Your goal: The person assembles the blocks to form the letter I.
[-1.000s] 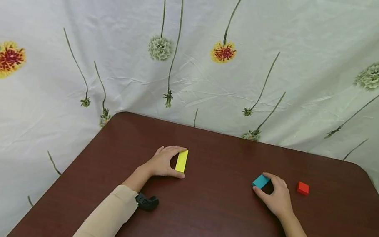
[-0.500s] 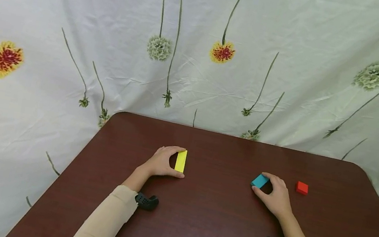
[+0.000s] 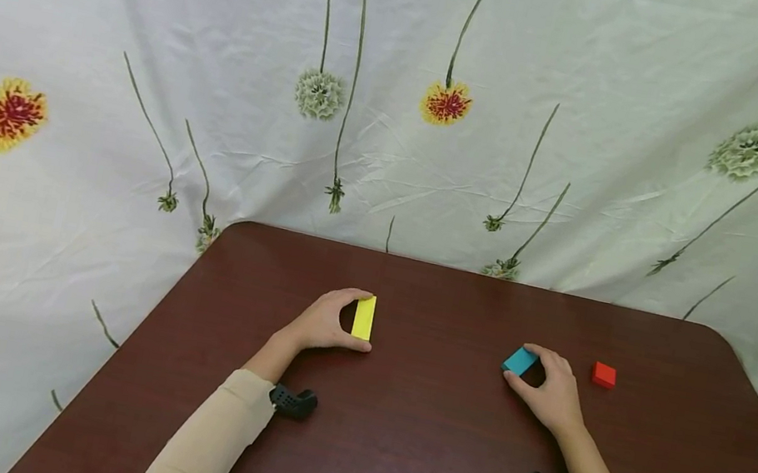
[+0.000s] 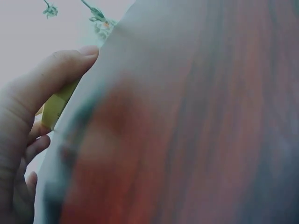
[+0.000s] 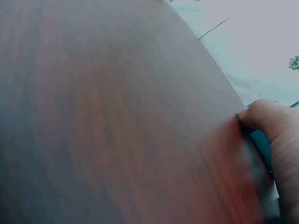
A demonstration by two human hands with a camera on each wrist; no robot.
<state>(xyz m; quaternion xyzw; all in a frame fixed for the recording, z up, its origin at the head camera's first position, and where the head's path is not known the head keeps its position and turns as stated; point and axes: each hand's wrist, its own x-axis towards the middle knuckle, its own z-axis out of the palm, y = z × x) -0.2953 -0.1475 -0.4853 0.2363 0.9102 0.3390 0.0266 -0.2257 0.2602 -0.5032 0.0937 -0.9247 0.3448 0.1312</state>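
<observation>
Left sleeve: pale fabric (image 3: 207,434), running up from the lower edge; dark wrist strap (image 3: 293,402) just above the cuff.
Left hand: (image 3: 327,322) thumb and fingers (image 3: 359,295) spread to the length of the yellow block (image 3: 364,318), pinching it by its near and far ends.
Yellow block: long side pointing away from the person; the left wrist view shows it partly hidden by the thumb. Resting or slightly raised: cannot tell.
Middle of surface: bare brown surface (image 3: 424,414) between the two held blocks, which stand well apart.
Blue block: (image 3: 519,360) set at a slant, between the right thumb and fingertips; contact with the surface uncertain.
Right hand: (image 3: 551,390) fingers curved, pinching the blue block; the right wrist view catches only the thumb and a sliver of blue.
Red block: (image 3: 604,375) on the surface, to the right of the right hand, apart from it and not held.
Progress, judged: both grasps look made; yellow and blue not yet joined or placed together, red not taken up. How much work is left cannot be read from these views.
</observation>
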